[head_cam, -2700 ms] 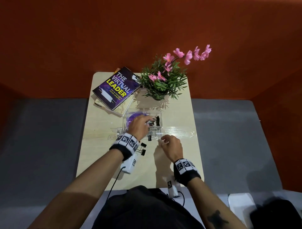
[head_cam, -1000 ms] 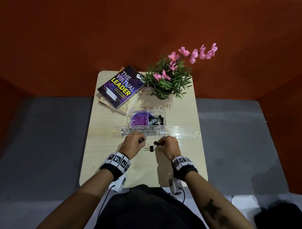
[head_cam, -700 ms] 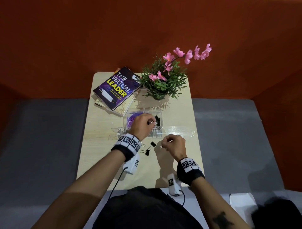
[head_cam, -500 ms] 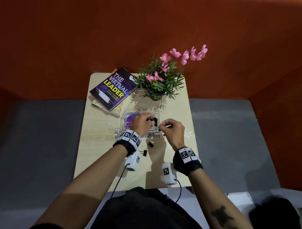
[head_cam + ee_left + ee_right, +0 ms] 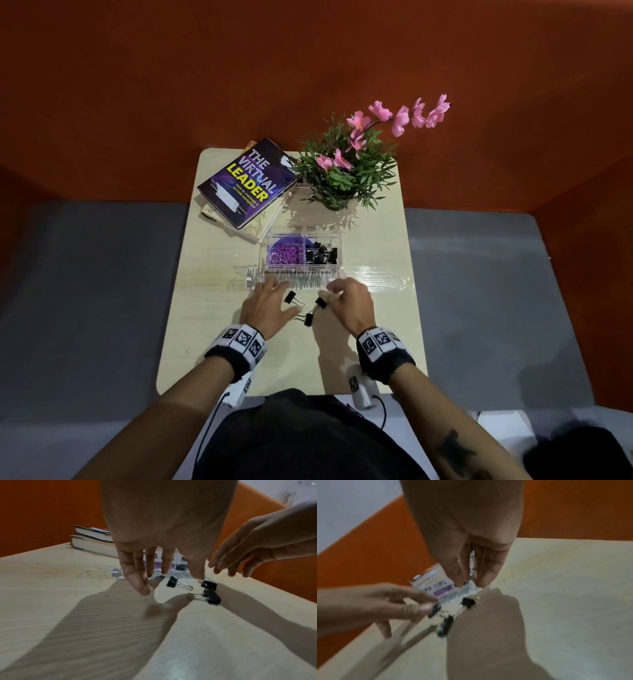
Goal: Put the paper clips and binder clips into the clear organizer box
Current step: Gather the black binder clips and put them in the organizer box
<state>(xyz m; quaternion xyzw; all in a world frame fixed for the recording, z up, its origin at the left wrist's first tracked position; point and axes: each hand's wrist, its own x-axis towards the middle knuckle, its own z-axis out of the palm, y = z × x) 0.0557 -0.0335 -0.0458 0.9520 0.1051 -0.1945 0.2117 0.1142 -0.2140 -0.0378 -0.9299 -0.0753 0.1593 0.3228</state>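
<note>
Black cuffs with square printed markers wrap both wrists at the near end of the pale wooden table. Just beyond them, both hands hang low over three loose binder clips. The left hand is spread, fingers straight and apart, gripping nothing; from the left wrist camera its fingertips hover just above the wood. One binder clip lies just beside that hand's thumb, wire handles pointing toward the person. The right hand has its fingers loosely bent, hanging downward over the second binder clip; whether it touches that clip I cannot tell, and the right wrist picture is too blurred to settle it. A third binder clip lies nearest the person, between the two hands, touching or nearly touching the second.

Farther on, right past the fingertips, sits the clear organizer box, lid folded open toward the person and lying flat on the table. Purple paper clips fill its left compartment; more black binder clips sit in the right one. Beyond the box, a stack of books rests at the far left, and a potted plant with pink flowers stands at the far right against the orange wall.
</note>
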